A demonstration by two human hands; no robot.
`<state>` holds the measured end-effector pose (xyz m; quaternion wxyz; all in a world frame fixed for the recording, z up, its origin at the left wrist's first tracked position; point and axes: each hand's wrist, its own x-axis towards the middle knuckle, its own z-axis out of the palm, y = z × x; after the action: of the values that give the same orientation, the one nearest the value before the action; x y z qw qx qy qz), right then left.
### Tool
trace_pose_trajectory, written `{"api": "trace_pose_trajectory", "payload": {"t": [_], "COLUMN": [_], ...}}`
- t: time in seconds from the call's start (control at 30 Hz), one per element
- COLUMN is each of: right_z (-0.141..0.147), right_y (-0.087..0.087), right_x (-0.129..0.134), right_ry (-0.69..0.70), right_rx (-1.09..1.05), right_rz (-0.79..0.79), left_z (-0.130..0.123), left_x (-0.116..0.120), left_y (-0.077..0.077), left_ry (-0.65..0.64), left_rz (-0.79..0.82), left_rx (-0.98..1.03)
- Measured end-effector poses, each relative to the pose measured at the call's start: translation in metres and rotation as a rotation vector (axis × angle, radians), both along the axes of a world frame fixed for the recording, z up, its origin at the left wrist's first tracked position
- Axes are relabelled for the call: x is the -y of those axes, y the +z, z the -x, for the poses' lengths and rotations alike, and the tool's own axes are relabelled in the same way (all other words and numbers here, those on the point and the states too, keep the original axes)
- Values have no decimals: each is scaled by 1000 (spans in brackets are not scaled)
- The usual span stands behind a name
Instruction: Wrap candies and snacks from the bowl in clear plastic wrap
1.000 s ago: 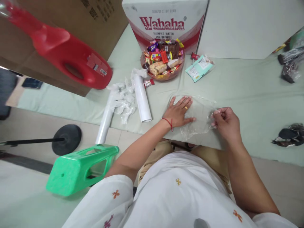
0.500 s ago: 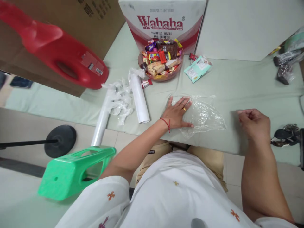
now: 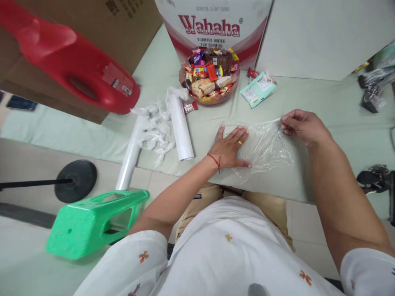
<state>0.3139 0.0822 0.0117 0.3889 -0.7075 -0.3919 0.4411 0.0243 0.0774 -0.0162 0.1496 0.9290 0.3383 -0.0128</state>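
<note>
A clear plastic bag (image 3: pixel 262 148), thin and wrinkled, lies on the green cloth (image 3: pixel 324 98) of the table in front of me. My left hand (image 3: pixel 231 147) presses flat on its left part, fingers spread. At the bag's far right corner, my right hand (image 3: pixel 298 125) pinches the film between thumb and fingers. The film is pulled into creases between both hands. Whether the bag's mouth is open I cannot tell.
Behind stand a bowl of wrapped sweets (image 3: pixel 212 100) and a Wahaha carton (image 3: pixel 210 10). Two white rolls, one a paper roll (image 3: pixel 182 131), lie left near crumpled plastic (image 3: pixel 152 127). A red jug (image 3: pixel 92 78), green plastic holder (image 3: pixel 74 230) and mint packet (image 3: pixel 258 88) are around.
My right hand has moved left and away from me, from bare cloth to the bag's far right corner, which it now pinches and stretches. My left hand stays in place.
</note>
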Motion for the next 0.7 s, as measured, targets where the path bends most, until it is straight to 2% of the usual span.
{"api": "trace_pose_trajectory", "payload": {"t": [0.07, 0.13, 0.3, 0.37, 0.43, 0.5, 0.57, 0.63, 0.7], "right_z": [-5, -8, -11, -11, -8, 3, 24, 55, 91], "right_y": [0, -4, -18, -15, -3, 17, 40, 57, 64], "right_x": [-2, -3, -5, -9, -17, -33, -57, -88, -120], "right_ry": [-43, -75, -108, -43, 41, 96, 161, 352, 566], "right_rx": [-99, -96, 101, 282, 498, 697, 835, 871, 896], "right_rz": [11, 29, 9, 42, 99, 70, -83, -251, -396], "left_z": [1, 2, 13, 20, 25, 28, 29, 29, 29], "left_x": [-1, -2, -5, -4, -4, -4, -4, -5, -5], "left_y": [-1, -2, 0, 2, 3, 3, 2, 1, 0], "left_ry": [-9, -26, -35, -17, -4, -1, -2, -6, -6], "left_rz": [-3, -2, 20, 32, 42, 50, 53, 53, 56], "left_rx": [5, 11, 8, 3, 2, 6, 16, 27, 38]}}
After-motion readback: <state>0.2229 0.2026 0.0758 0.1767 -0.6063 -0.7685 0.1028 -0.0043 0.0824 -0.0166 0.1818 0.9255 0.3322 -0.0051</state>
